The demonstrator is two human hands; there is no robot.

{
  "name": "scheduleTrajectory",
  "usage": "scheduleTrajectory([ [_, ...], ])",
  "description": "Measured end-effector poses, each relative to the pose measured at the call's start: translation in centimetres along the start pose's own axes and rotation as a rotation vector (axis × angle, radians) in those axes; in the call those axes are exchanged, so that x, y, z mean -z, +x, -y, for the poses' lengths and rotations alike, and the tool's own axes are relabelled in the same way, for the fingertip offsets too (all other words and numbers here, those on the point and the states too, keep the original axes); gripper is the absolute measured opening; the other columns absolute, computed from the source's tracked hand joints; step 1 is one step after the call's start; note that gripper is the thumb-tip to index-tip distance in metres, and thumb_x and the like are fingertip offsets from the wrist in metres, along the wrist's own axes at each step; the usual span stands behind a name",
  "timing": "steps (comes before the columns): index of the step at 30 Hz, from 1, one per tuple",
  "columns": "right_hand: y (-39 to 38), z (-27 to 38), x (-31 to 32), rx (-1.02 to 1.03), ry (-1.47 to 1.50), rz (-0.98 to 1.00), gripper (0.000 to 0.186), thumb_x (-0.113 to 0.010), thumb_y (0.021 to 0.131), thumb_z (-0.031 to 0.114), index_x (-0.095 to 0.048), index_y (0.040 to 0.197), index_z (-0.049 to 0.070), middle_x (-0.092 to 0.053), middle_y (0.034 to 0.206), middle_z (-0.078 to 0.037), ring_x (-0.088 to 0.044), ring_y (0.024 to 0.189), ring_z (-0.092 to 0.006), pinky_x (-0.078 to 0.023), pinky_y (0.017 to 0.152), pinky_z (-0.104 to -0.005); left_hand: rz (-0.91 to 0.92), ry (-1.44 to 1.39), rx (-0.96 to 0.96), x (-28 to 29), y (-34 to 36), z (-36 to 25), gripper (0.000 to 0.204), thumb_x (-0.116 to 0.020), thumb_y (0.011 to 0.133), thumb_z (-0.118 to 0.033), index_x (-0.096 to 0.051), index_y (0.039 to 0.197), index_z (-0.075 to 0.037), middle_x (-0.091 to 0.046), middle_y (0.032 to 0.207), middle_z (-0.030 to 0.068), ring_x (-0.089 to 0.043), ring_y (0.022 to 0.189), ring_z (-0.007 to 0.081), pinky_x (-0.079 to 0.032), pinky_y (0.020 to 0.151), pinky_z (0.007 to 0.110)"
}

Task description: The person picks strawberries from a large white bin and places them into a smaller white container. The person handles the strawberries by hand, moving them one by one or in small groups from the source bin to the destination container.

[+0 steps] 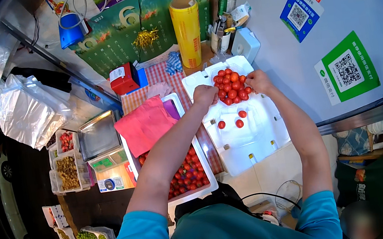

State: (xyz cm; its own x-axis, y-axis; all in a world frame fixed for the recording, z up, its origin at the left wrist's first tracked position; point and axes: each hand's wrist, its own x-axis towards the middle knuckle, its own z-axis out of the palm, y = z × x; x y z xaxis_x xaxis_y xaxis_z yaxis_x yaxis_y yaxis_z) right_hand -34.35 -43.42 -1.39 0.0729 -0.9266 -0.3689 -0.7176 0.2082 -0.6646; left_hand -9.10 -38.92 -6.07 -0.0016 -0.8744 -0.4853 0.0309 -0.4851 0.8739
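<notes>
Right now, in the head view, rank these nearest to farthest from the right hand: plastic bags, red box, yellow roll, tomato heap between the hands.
1. Tomato heap: just left of the right hand.
2. Yellow roll: behind, leftward.
3. Red box: farther left.
4. Plastic bags: far left.

I can't tell what, if anything, the left hand (205, 96) and right hand (259, 81) grip; the left forearm (169, 155) hides part of the foam box (211, 178); a lower-right patch (362, 222) is blurred.
</notes>
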Motion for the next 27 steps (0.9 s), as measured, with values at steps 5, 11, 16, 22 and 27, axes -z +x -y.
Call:
scheduleTrajectory([
  [5, 0.2, -3.1, -0.7, 0.238, -0.428, -0.388, 0.034, -0.071, 0.089, 0.022, -0.071, 0.114, -0.001, -0.072, 0.085, -0.017, -0.070, 0.073, -0.0232, -0.057, 0.068, -0.0382, 0.000, 0.132, -0.061, 2.2, -2.4, -0.9, 0.021, -0.074, 0.090, -0.023, -0.069, 0.086, -0.004, -0.068, 0.074, 0.0061, -0.066, 0.061, 0.0140, -0.054, 0.053, 0.028],
  [11, -19.6, 8.2, -10.7, 0.560, 0.244, -0.114, 0.020, -0.065, 0.095, 0.005, -0.069, 0.114, 0.001, -0.067, 0.088, -0.009, -0.063, 0.074, -0.0130, -0.052, 0.068, -0.0305, -0.424, 0.250, -0.401, 20.3, -12.2, 10.1, 0.018, -0.070, 0.092, -0.019, -0.073, 0.092, -0.001, -0.072, 0.076, 0.0110, -0.070, 0.072, 0.0181, -0.056, 0.069, 0.035],
  [16, -22.1, 7.4, -26.5, 0.721, -0.109, 0.210, 0.018, -0.069, 0.089, 0.015, -0.071, 0.104, 0.004, -0.066, 0.095, -0.015, -0.068, 0.083, -0.0344, -0.056, 0.074, -0.0434, -0.473, 0.883, -0.348, 21.0, -25.0, 18.0, 0.011, -0.068, 0.089, -0.015, -0.073, 0.095, -0.008, -0.072, 0.093, 0.0155, -0.070, 0.087, 0.0364, -0.056, 0.078, 0.046],
  [22, -19.1, 8.8, -33.9, 0.811, -0.222, 0.136, 0.021, -0.067, 0.088, 0.014, -0.070, 0.107, 0.005, -0.067, 0.101, -0.016, -0.068, 0.087, -0.0373, -0.057, 0.075, -0.0462, -0.470, 1.253, -0.472, 19.2, -25.1, 18.8, 0.019, -0.072, 0.084, -0.017, -0.067, 0.098, -0.005, -0.064, 0.096, 0.0114, -0.066, 0.089, 0.0304, -0.057, 0.073, 0.042],
  [27, -18.3, 10.6, -35.1, 0.820, -0.447, 0.251, 0.029, -0.068, 0.085, 0.010, -0.066, 0.114, 0.006, -0.067, 0.102, -0.018, -0.068, 0.087, -0.0389, -0.056, 0.072, -0.0491, -0.359, 1.305, -0.406, 19.8, -25.1, 19.1, 0.023, -0.072, 0.082, -0.019, -0.060, 0.094, -0.004, -0.062, 0.094, 0.0133, -0.067, 0.089, 0.0303, -0.057, 0.069, 0.041],
])
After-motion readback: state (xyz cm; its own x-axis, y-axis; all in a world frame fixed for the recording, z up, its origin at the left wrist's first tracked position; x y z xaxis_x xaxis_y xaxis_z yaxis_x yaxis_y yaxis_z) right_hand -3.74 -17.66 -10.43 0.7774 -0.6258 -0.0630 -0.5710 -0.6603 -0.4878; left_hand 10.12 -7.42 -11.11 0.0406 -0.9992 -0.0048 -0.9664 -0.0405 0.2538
